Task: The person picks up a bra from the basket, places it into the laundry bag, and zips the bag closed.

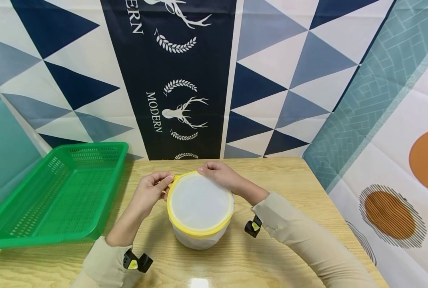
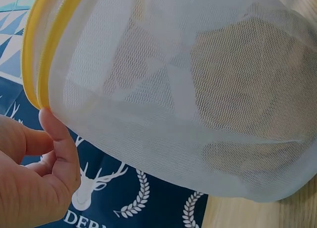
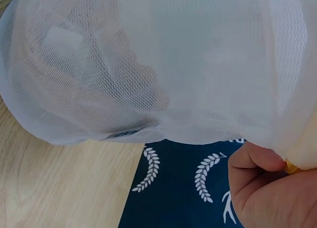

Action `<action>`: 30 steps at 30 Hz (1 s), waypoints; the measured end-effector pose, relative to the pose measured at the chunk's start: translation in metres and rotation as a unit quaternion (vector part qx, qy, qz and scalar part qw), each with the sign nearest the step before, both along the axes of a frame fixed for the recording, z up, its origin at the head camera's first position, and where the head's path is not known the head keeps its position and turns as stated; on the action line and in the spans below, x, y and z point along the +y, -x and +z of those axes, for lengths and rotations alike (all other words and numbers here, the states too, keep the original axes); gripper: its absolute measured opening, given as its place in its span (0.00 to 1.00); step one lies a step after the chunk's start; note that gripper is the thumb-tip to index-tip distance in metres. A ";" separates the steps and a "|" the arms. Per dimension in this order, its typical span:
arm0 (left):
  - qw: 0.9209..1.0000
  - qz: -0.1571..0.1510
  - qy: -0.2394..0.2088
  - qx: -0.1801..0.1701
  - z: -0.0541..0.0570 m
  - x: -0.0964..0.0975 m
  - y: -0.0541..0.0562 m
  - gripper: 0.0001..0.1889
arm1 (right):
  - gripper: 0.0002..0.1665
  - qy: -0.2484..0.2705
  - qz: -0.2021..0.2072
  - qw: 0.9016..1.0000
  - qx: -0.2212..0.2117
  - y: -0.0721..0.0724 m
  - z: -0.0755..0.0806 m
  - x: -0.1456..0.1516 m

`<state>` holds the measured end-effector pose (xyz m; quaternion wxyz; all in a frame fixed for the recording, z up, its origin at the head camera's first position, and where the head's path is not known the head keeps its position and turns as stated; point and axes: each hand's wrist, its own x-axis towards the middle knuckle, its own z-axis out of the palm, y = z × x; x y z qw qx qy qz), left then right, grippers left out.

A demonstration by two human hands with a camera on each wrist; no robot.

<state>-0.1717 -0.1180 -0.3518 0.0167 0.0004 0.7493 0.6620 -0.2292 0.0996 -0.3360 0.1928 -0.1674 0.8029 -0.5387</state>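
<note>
One bag (image 1: 201, 200) of white mesh, upright on the one table (image 1: 279, 180), near its middle, to the right of the one basket (image 1: 66, 200). Round the top of the bag, one yellow zip (image 1: 199, 233) in the head view; in the left wrist view, two yellow bands (image 2: 49, 54) side by side at the edge.

Left hand (image 1: 151, 191) at the far left of the zip: thumb and forefinger brought together in a pinch on the yellow edge, with hardly any gap. Right hand (image 1: 221, 176) at the far edge, just beside: thumb on the rim, fingers curled, a bit of yellow pinched between. Cannot tell how many fingers behind the mesh.

Through the bag's side, tan patches (image 2: 247, 69); cannot tell whether contents or table beyond.

On the arms, two beige sleeves (image 1: 293, 224), with two small black cameras (image 1: 251, 229), one at each wrist.

Green, slatted and single: the basket, at the left of the table. Behind, on one dark panel (image 1: 214, 68), two deer heads (image 1: 179, 114), the upper one cut off, and four leaf sprigs (image 1: 184, 136), the lowest only partly in view. At the right, two orange discs (image 1: 390, 214) on the cloth (image 1: 376, 164).
</note>
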 end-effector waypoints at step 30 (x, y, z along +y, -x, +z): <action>1.000 -0.027 0.003 0.003 0.000 0.008 0.002 0.15 | 0.13 -0.112 0.133 0.977 0.126 0.010 0.011 -0.013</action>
